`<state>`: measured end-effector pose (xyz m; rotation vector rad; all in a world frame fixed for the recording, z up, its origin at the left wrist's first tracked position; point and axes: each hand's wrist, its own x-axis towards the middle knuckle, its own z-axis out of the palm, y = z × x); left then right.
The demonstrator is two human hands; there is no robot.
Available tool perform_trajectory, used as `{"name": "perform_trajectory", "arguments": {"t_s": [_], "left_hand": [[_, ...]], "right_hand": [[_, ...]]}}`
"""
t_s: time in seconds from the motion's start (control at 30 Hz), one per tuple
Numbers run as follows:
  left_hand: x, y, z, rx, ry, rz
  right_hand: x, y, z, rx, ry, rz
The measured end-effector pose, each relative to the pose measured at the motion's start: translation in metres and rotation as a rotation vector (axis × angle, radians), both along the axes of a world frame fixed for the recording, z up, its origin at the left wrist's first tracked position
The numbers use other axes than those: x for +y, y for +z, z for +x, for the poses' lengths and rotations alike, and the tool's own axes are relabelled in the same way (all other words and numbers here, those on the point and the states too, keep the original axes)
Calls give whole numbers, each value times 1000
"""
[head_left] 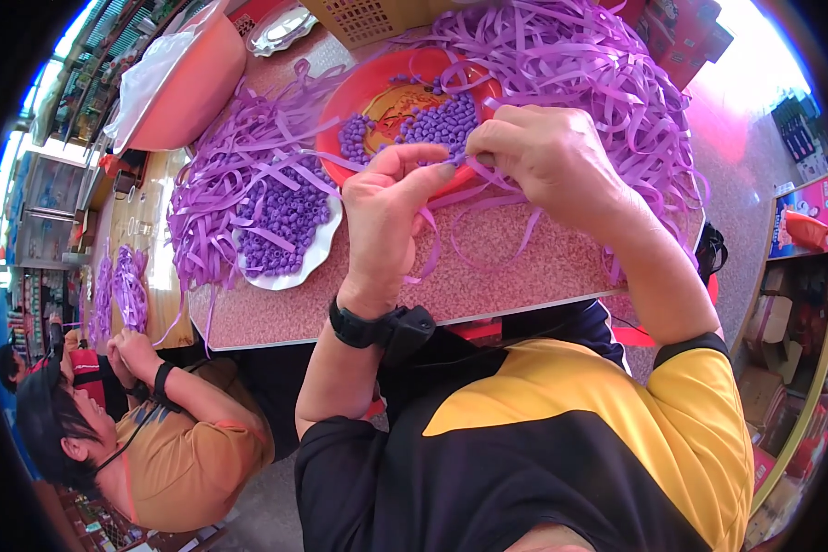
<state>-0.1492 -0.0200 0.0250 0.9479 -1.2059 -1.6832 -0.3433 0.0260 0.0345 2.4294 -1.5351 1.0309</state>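
Note:
My left hand (380,225) is closed in a pinch, thumb and forefinger on a small purple bead (455,160). Close beside it, my right hand (552,166) pinches a purple ribbon, its fingertips almost meeting the left ones; the ribbon's end is too small to make out. A loop of ribbon (430,247) hangs below the left hand. Both hands are over the near edge of a red plate (334,110), which holds many purple beads (443,124). Left of my left hand, more beads (285,221) fill a white scalloped plate (329,247), partly under ribbons.
Purple ribbons lie heaped at the right (570,69) and left (202,207) of the speckled pink table (488,285). A pink basin (189,92) and a yellow basket (363,20) stand at the back. At the left, another person (175,442) handles purple ribbons.

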Motion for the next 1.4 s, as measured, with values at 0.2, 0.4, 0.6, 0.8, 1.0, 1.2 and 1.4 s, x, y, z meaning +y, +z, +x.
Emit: {"name": "perform_trajectory", "arguments": {"t_s": [0.2, 0.4, 0.6, 0.8, 1.0, 1.2, 1.4], "left_hand": [[6, -11, -6, 34, -51, -196], [5, -8, -1, -5, -6, -338], [9, -6, -5, 58, 38, -271], [6, -10, -1, -73, 28, -453], [2, -1, 8, -61, 166, -286], [-3, -3, 55, -133, 247, -274], [-5, 9, 65, 31, 116, -37]], "right_hand": [[3, 2, 5, -67, 14, 6], [3, 7, 0, -217, 51, 36], [2, 10, -2, -292, 42, 143], [2, 9, -1, -288, 34, 155], [-5, 15, -21, -420, -17, 191], [-5, 32, -65, -703, -258, -92], [-15, 26, -97, -1274, 95, -126]]}}
